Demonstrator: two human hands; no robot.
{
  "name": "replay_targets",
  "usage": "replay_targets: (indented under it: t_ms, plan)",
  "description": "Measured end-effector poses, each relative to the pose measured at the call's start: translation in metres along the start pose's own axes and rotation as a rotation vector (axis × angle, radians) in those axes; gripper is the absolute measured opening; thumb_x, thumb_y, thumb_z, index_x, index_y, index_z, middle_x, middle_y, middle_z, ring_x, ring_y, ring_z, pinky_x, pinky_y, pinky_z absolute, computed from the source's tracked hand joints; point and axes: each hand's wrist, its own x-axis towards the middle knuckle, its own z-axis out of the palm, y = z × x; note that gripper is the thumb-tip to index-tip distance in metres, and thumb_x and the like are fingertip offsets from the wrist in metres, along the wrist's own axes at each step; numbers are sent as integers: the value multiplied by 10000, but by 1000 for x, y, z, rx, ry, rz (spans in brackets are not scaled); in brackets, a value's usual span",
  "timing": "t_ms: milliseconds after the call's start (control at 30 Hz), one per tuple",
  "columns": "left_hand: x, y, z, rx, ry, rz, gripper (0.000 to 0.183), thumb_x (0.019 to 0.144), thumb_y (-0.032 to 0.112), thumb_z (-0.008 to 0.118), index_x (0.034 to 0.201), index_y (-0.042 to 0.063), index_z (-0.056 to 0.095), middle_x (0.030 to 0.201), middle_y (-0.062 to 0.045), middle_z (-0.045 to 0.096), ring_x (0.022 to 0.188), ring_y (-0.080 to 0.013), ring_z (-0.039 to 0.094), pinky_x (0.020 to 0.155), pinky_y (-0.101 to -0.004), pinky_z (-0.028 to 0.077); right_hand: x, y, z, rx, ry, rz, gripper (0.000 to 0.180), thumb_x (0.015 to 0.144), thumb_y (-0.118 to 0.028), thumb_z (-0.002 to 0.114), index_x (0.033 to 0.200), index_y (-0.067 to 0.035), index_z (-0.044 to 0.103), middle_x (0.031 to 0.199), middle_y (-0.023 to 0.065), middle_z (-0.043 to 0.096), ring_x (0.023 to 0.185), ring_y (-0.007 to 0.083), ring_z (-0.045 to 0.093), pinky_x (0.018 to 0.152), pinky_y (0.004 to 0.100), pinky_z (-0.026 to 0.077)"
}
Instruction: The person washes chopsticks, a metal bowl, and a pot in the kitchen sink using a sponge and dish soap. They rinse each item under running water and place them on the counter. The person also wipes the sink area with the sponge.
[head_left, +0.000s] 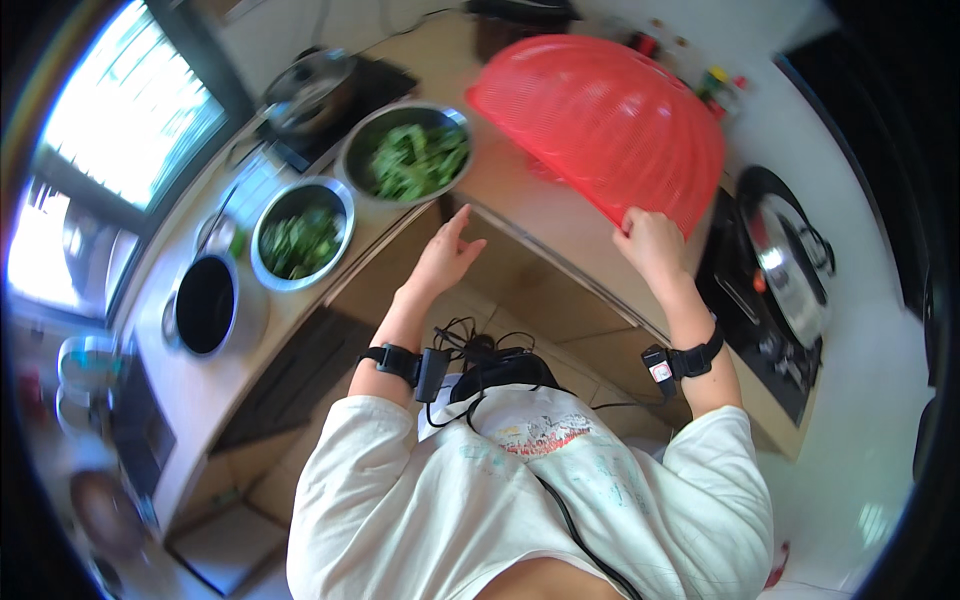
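Note:
My right hand (651, 241) grips the near rim of a large red plastic mesh food cover (600, 120), which stands tilted on the counter. My left hand (448, 253) hangs in front of the counter edge with its fingers apart and nothing in them. Closest to it is a metal bowl (351, 171) of green leafy vegetables (416, 161). Left of that sits a second metal bowl (262, 279), with more cut greens (300, 244) inside. What lies beneath the cover is mostly hidden.
A tall metal pot (244, 307) stands on the left counter. Behind the bowls, a lidded pot (311, 90) rests on a black cooktop (386, 79). At right, a lidded wok (784, 262) occupies the gas stove (731, 292). Several bottles (716, 86) line the back wall.

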Motion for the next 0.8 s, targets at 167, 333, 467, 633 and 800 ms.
replay_targets:
  t_ms: [167, 333, 467, 633, 800]
  plan:
    - [-126, 3, -24, 67, 83, -105, 644, 835, 215, 624, 1376, 84, 299, 1175, -166, 540, 785, -167, 612, 728, -304, 488, -22, 10, 60, -65, -99, -43, 209, 774, -230, 605, 753, -22, 616, 759, 218, 622, 731, 389, 616, 630, 472, 503]
    - [-248, -4, -75, 64, 210, -417, 646, 847, 220, 611, 1388, 92, 282, 1232, -162, 504, 839, -170, 605, 731, -299, 484, -20, 17, 91, -82, -66, -33, 217, 786, -232, 598, 791, -15, 606, 800, 225, 626, 773, 383, 620, 650, 469, 506]
    - [-334, -20, -113, -41, 472, -513, 628, 842, 228, 616, 1374, 91, 313, 1225, -180, 510, 865, -184, 589, 739, -300, 480, -13, 33, 95, -220, -39, -15, 223, 774, -254, 620, 814, -37, 591, 819, 189, 632, 777, 373, 619, 641, 460, 501]
    - [-411, -55, -158, -84, 602, -602, 611, 847, 235, 610, 1368, 93, 324, 1245, -191, 492, 935, -226, 584, 785, -321, 481, -43, 47, 109, -315, -218, 203, 245, 787, -239, 631, 920, -37, 594, 990, 195, 615, 932, 372, 591, 743, 462, 498]
    - [-478, -101, -225, -75, 720, -672, 576, 836, 257, 621, 1320, 47, 388, 1210, -191, 519, 924, -211, 597, 772, -320, 485, -41, -61, 125, -273, -444, 334, 365, 790, -284, 641, 1053, -33, 610, 1083, 190, 600, 1023, 353, 571, 821, 448, 478]
